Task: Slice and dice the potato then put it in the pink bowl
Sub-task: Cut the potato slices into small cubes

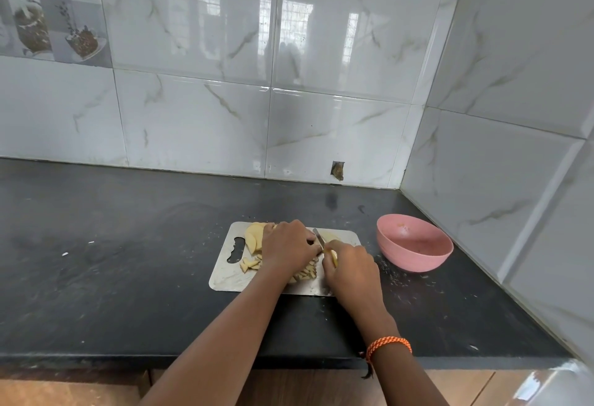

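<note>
The right hand [350,264] grips the yellow handle of a knife [319,240], fingers curled round it so that only a bit of yellow shows at the knuckles. The thin blade points away from the person and slightly left, over the middle of the cutting board [225,272]. An orange braided band [389,344] circles the right wrist.

The left hand [287,246] lies just beside the blade, knuckles up, fingers bent down onto the potato being cut — the piece under it is hidden, so what exactly the fingers press on cannot be told. The fingertips sit right next to the knife.

Around the hands the potato lies in several states on the metal board. Pale yellow slices [254,237] are stacked at the far left of the board, partly under the left hand. Small diced pieces [249,265] lie near the board's handle slot, and more cut strips [305,272] show between the two wrists, toward the near edge.

The board rests on a dark countertop [112,261] speckled with small white flecks. To the right of the board, apart from it, stands the pink bowl [414,243], near the corner where the marbled white tile walls [321,52] meet — only a few specks show inside it.
</note>
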A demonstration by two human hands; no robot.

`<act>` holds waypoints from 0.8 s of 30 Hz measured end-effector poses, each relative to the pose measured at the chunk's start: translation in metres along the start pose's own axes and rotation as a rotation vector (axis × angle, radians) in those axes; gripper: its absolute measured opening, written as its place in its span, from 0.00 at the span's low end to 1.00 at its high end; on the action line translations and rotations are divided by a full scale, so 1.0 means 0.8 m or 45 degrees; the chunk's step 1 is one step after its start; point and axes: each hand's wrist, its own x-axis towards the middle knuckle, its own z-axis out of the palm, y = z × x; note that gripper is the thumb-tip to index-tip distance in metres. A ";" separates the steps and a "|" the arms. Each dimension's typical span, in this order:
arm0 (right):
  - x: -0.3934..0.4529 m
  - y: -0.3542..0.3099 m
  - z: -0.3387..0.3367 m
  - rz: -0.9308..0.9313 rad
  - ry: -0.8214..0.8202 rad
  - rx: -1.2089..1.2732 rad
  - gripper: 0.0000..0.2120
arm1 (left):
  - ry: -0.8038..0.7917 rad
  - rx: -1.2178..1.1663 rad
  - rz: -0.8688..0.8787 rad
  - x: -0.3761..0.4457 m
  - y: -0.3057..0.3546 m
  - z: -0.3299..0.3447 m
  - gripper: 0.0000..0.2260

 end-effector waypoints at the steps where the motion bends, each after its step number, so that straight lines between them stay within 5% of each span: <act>1: 0.000 -0.001 -0.001 -0.001 -0.020 -0.008 0.12 | 0.006 -0.001 -0.001 -0.001 0.000 0.000 0.12; 24: -0.006 0.000 0.001 -0.005 -0.006 -0.048 0.12 | 0.016 0.018 -0.025 -0.001 0.003 0.006 0.12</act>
